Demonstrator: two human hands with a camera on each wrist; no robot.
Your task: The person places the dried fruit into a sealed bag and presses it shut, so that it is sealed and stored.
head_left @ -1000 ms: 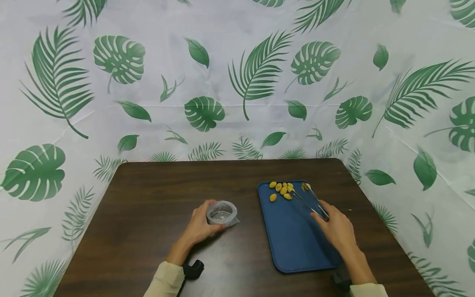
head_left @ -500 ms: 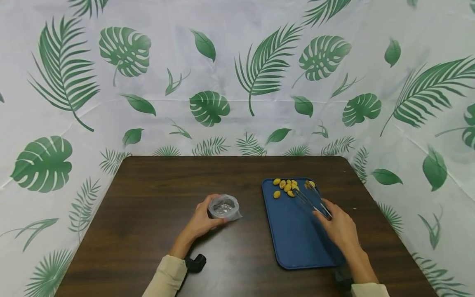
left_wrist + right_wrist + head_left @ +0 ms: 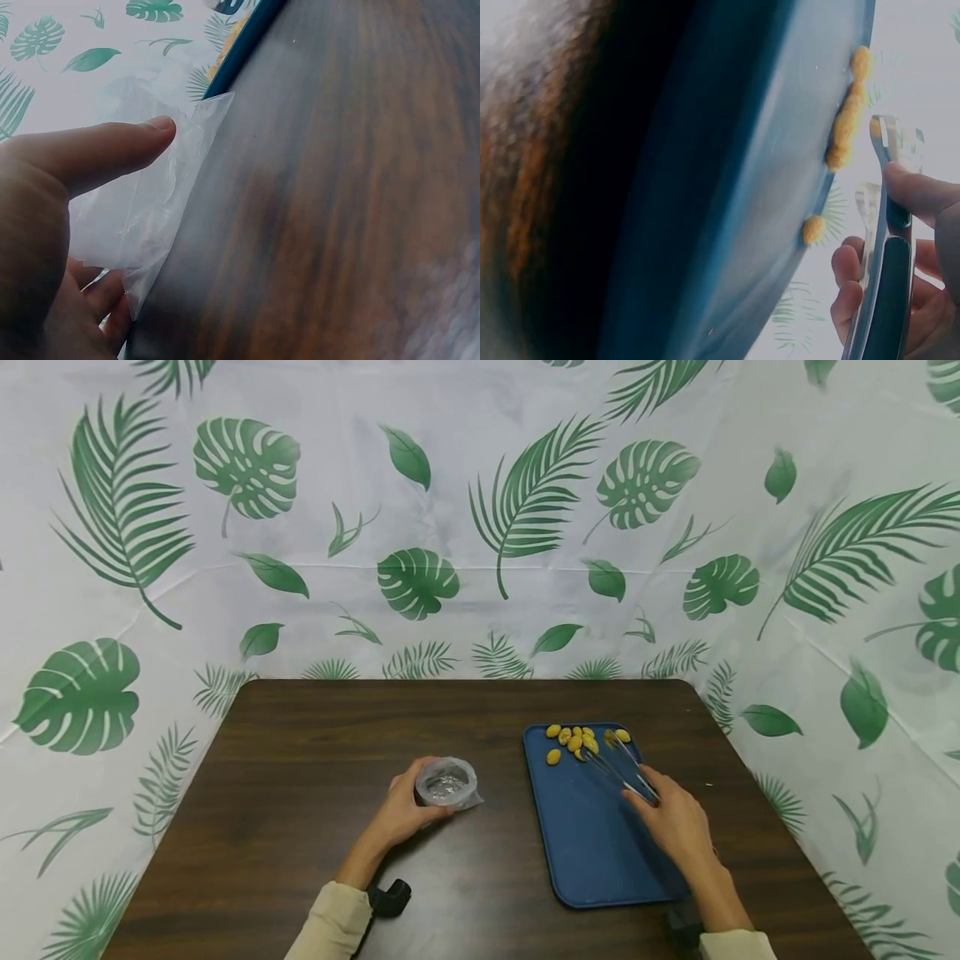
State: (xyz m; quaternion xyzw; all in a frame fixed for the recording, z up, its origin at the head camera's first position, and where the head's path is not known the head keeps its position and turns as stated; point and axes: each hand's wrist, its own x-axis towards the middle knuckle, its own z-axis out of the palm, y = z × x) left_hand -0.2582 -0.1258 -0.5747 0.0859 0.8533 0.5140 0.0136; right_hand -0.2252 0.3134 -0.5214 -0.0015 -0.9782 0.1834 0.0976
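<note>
In the head view my left hand [image 3: 401, 814] grips a small round container [image 3: 446, 782] lined with a clear plastic bag, its mouth facing up. Thumb and fingers curve round its sides, and a corner of the bag sticks out to the right. The left wrist view shows the thumb against the crinkled plastic [image 3: 142, 202]. My right hand [image 3: 681, 822] holds metal tongs [image 3: 896, 292] with dark grips, over a blue tray [image 3: 592, 835]. The tongs' arms are spread, their tips close to several small yellow oval pieces [image 3: 575, 743] at the tray's far end.
One yellow piece [image 3: 622, 736] lies right of the tongs' tips, near the tray's far right corner. The dark wood table [image 3: 322, 743] ends at a leaf-patterned cloth backdrop [image 3: 450, 518]. Black wrist devices sit below both hands.
The tongs' tips have shifted slightly left over the yellow pieces, still apart. The left hand keeps its hold on the container. The head view has tilted a little.
</note>
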